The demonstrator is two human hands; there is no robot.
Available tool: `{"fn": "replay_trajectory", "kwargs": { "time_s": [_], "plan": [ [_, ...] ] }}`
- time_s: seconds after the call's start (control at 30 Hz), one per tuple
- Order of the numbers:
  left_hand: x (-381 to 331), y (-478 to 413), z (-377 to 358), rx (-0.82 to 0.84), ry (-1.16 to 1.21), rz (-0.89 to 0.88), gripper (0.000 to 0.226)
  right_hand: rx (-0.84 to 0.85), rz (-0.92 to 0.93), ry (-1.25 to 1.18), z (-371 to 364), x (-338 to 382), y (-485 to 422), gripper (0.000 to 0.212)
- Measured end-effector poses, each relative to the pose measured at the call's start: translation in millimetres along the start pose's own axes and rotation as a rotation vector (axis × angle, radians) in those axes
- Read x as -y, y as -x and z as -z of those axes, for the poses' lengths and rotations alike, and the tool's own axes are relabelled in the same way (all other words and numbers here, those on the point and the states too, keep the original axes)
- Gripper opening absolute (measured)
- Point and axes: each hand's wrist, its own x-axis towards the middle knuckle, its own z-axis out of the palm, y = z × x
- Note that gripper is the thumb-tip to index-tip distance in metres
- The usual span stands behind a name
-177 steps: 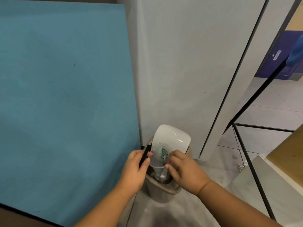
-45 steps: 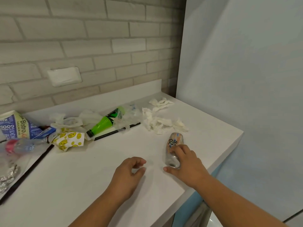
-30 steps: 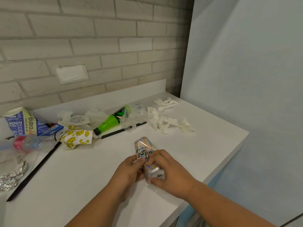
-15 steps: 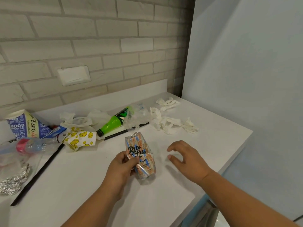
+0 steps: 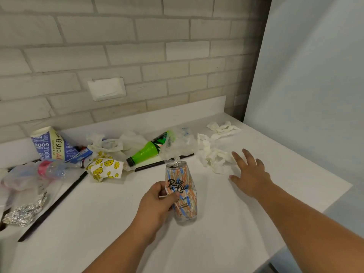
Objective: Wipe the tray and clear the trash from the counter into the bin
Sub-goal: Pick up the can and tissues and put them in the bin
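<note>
One dented soda can (image 5: 181,194) stands top-up over the white counter (image 5: 98,223), gripped by the left hand (image 5: 155,205), thumb across the label, the other fingers curled round behind. The right hand (image 5: 250,174) is spread wide and holds nothing, its straight fingers just beside the nearer of two crumpled tissue heaps (image 5: 214,158). Out left: one green bottle (image 5: 147,150), one smiley wrapper (image 5: 104,168), one paper cup (image 5: 51,144), and on the black-rimmed tray (image 5: 53,206) one clear bottle (image 5: 51,170) and one foil wad (image 5: 23,213).
</note>
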Motion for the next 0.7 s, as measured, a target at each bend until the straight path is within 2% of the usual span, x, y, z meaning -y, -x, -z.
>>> {"fn": "replay_trajectory", "kwargs": {
  "time_s": [0.17,0.37,0.47,0.57,0.63,0.67,0.7],
  "plan": [
    [4,-4,-9,-0.001,0.003,0.019,0.021,0.068,0.106,-0.031,-10,4,-16,0.064],
    [5,-7,-13,0.010,0.019,0.031,0.022,-0.066,0.120,-0.116,-23,-3,-13,0.043],
    [5,-6,-13,0.024,0.016,0.036,0.022,-0.078,0.079,-0.156,-23,-7,-10,0.035],
    [6,-6,-11,0.047,0.009,0.039,0.023,-0.107,0.022,-0.271,-20,-11,-5,0.023],
    [7,-5,-9,0.057,0.010,0.041,0.023,-0.129,-0.006,-0.379,-18,-14,1,0.007],
    [7,-5,-8,0.061,0.009,0.041,0.023,-0.161,-0.004,-0.419,-17,-14,5,0.004],
    [7,-4,-7,0.066,0.011,0.042,0.023,-0.210,0.006,-0.449,-17,-14,8,0.012]
  ]
}}
